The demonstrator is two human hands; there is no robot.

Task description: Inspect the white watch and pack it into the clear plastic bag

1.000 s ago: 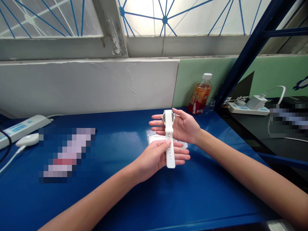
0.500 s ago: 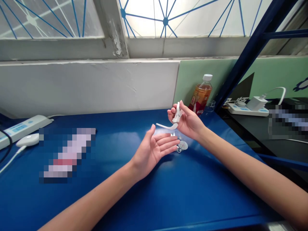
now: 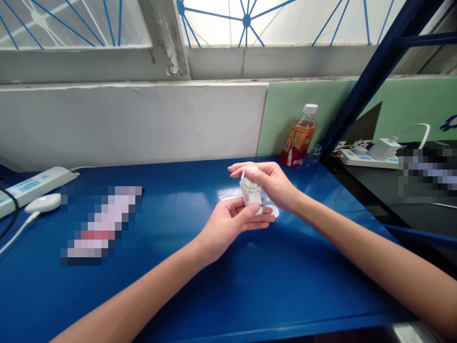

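A white watch (image 3: 252, 183) is held in the air above the blue counter (image 3: 285, 286), its round face turned up toward the head camera and its strap pointing down toward the near side. The left hand (image 3: 224, 224) is partly closed on the strap, with its thumb on top and its fingers underneath, their tips reaching out to the right. The right hand (image 3: 276, 183) is loosely open: its thumb lies on the upper part of the watch face, while its fingers stretch left past the top of the watch. Whether those fingers grip it from behind cannot be told.

Just beyond and below the hands, clear plastic packaging (image 3: 273, 211) lies on the counter, partly hidden. A bottle (image 3: 299, 138) with a white cap stands near the back edge, beside a clear cup (image 3: 314, 152). At the far left are a power strip (image 3: 39, 188) and a white charger (image 3: 43, 203).
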